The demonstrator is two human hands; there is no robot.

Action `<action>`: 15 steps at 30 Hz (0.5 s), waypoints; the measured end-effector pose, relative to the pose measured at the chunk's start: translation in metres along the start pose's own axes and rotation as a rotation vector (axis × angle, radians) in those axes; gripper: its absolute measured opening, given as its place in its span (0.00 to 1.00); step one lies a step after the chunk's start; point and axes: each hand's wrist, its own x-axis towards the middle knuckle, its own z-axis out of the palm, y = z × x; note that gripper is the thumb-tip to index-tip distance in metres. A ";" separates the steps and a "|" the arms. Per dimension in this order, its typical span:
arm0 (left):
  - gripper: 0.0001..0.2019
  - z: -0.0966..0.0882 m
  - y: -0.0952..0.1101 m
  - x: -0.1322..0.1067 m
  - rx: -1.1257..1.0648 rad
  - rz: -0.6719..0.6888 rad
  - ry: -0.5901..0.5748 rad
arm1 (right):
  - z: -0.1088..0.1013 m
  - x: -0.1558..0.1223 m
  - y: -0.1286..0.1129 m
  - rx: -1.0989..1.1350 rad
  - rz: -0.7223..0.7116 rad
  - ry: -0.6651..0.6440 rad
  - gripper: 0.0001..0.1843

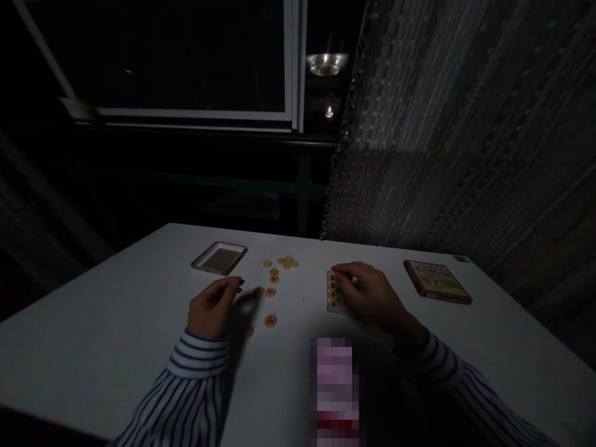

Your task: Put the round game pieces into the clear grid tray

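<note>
My left hand (212,305) hovers above the white table, left of loose round Chinese chess pieces (270,321) with red markings. Its thumb and fingers are drawn together; whatever they may hold is hidden. My right hand (372,295) is over a small tray (328,304) filled with rows of pieces bearing dark markings. Fingers curl down at the tray's top and cover its right part, so I cannot see what is between them. Farther back, a cluster of pale pieces (287,262) lies on the table, with a few more between it and my left hand.
An open shallow box half (220,258) lies at the back left. At the right is a flat box (436,281) with a printed top. The white table (116,323) ends before a dark window (186,56) and a string curtain (419,124). A blurred patch (336,385) covers the front middle.
</note>
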 end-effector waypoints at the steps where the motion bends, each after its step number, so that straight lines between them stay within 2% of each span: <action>1: 0.16 -0.002 -0.001 0.001 -0.007 0.002 0.001 | 0.002 0.001 -0.003 -0.001 -0.005 -0.010 0.12; 5: 0.15 -0.006 -0.005 0.003 0.004 0.008 -0.042 | 0.010 0.008 -0.019 -0.026 -0.020 -0.080 0.13; 9: 0.14 0.000 -0.009 -0.005 0.071 0.024 -0.080 | 0.023 0.016 -0.034 -0.034 -0.082 -0.167 0.12; 15: 0.12 0.008 -0.027 -0.014 0.221 0.191 -0.278 | 0.051 0.011 -0.036 -0.053 -0.170 -0.327 0.14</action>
